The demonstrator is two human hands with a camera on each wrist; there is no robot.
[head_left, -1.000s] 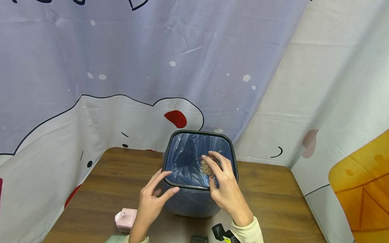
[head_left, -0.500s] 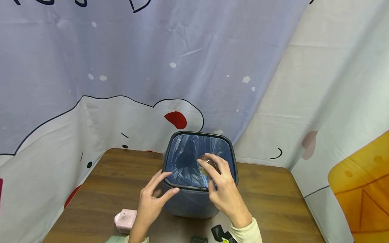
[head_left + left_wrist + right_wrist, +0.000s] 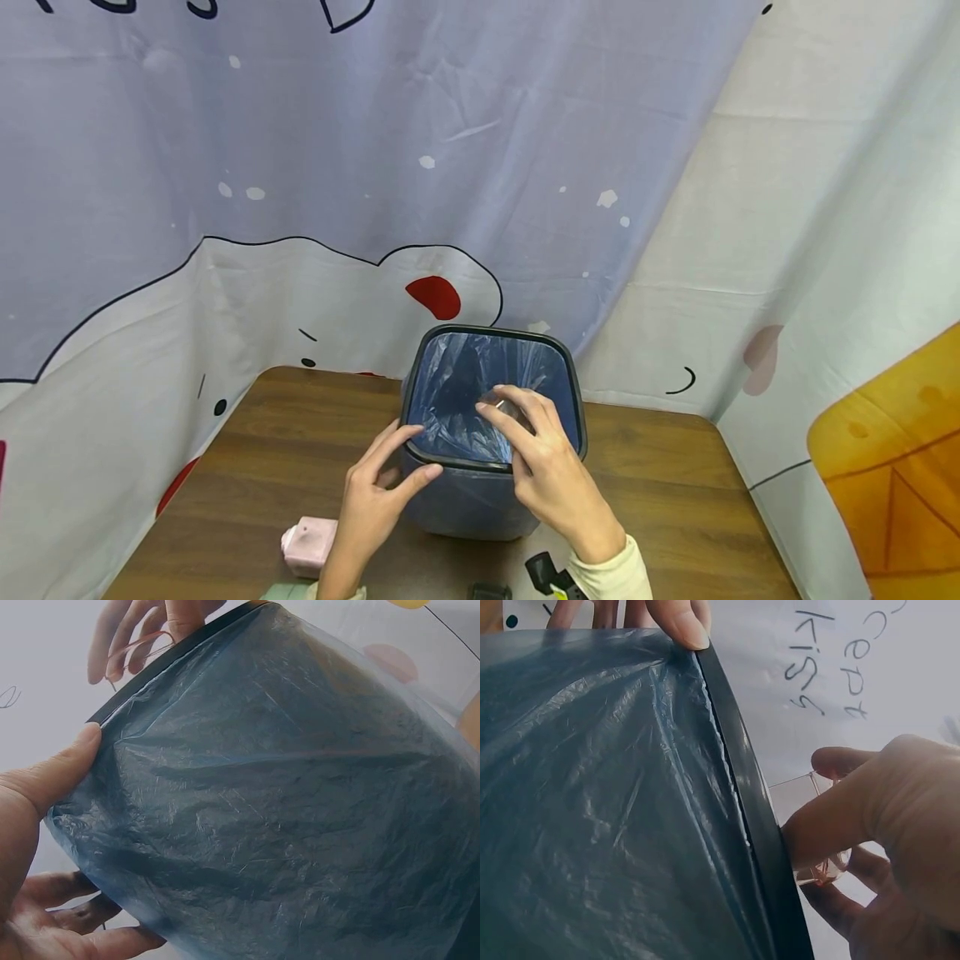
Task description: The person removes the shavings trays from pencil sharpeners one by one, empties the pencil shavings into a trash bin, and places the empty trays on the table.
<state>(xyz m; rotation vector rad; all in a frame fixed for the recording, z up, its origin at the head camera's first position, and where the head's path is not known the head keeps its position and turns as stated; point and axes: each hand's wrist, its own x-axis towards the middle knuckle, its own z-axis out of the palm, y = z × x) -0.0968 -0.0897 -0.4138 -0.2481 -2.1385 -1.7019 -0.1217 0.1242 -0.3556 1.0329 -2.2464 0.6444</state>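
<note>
A dark-rimmed trash bin (image 3: 476,508) stands on the table, lined with a blue plastic bag (image 3: 457,367). My left hand (image 3: 375,496) holds its near left corner, the thumb on the front edge and the fingers along the side. Over the bin's opening, my right hand (image 3: 555,467) grips a small clear cup (image 3: 790,796) between thumb and fingers. The cup appears tilted, and the fingers cover much of it. In the head view no brown material shows in it now. The right wrist view has the cup just beyond the black rim (image 3: 744,769).
A pink bottle-like container (image 3: 309,546) lies left of my left forearm. At the bottom edge is a small black object (image 3: 491,592), partly cut off. The wooden table (image 3: 652,467) reaches a printed curtain (image 3: 300,125) behind the bin.
My right hand has shifted slightly left and tipped the clear cup over the bin. The brown material seen in it earlier no longer shows. My left hand stays at the corner.
</note>
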